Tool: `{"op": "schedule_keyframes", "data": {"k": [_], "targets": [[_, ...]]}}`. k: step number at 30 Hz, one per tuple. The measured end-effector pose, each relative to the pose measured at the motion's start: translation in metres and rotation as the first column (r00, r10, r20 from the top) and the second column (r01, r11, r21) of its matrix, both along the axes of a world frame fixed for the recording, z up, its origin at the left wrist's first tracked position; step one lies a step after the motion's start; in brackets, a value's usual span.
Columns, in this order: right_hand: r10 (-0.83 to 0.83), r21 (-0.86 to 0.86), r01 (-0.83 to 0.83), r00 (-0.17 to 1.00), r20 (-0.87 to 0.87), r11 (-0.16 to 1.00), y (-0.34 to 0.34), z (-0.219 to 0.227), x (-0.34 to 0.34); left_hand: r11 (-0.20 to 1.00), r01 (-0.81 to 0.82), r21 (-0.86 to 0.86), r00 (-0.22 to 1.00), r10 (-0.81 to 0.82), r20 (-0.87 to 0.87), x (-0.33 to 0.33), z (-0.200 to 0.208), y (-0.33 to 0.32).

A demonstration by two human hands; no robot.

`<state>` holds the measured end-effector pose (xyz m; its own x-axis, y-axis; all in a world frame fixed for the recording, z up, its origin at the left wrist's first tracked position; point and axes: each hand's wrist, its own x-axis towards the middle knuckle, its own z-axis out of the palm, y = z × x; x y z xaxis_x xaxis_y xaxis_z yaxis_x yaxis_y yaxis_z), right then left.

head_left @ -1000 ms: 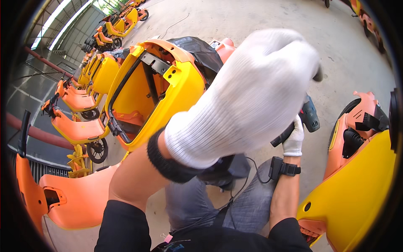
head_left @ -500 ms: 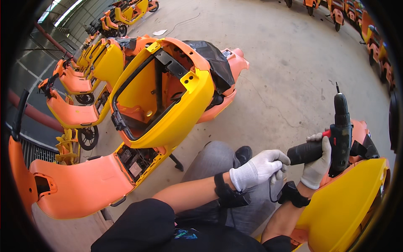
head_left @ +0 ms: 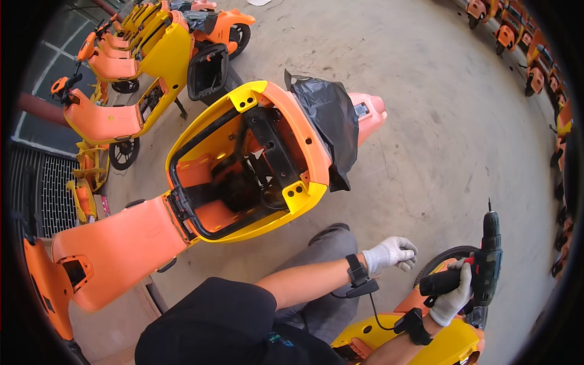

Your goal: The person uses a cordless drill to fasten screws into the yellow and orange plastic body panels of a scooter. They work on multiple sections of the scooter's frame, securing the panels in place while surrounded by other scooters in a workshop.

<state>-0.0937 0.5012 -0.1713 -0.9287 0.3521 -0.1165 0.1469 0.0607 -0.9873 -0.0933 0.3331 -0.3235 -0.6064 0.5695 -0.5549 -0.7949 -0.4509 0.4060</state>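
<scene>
Stretching away ahead of both hands, the concrete floor point(head_left: 438, 121) carries the biggest thing close by: an orange and yellow scooter point(head_left: 210, 222), left of the left hand, its body gaping open at the top. A second scooter point(head_left: 450, 345), partly hidden, shows beneath the right forearm, and a row of others point(head_left: 161, 61) stands well off to the hands' left. The worker's dark shirt point(head_left: 213, 322) is behind the hands. Past the open cavity hangs a black sheet point(head_left: 328, 115).

Then the drill point(head_left: 488, 261), dark bodied, just beside the right hand point(head_left: 453, 298), whose fingers wrap its handle. The gloved left hand point(head_left: 389, 252) hangs apart from it, fingers curled in together; whether something small is pinched there, I cannot tell.

To my eye this is a pause between operations, the tool held ready and working on nothing. Any driving would call for bringing the tip onto a fastener, probably with the left hand steadying the part.

As for writing, a small pale label point(head_left: 362, 109) sits on the scooter's far end, ahead of the left hand, and a bluish print point(head_left: 280, 339) marks the shirt; neither is legible from here, and I make out no brand. Smallest is the slim bit point(head_left: 490, 205), beyond the right hand, pointing away from the worker.
</scene>
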Motion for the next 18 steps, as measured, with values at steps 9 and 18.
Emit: {"op": "schedule_keyframes", "data": {"k": [9, 18], "targets": [[0.195, 0.218, -0.249, 0.951, 0.24, 0.944, -0.042, 0.112, -0.07, 0.978, -0.122, -0.167, 0.992, 0.128, 0.022, -0.048, 0.136, -0.027], [0.482, 0.089, -0.599, 0.716, 0.506, 0.796, -0.111, 0.249, -0.123, 0.945, -0.282, -0.169, 0.943, 0.305, 0.132, -0.043, 0.275, -0.111]]}}
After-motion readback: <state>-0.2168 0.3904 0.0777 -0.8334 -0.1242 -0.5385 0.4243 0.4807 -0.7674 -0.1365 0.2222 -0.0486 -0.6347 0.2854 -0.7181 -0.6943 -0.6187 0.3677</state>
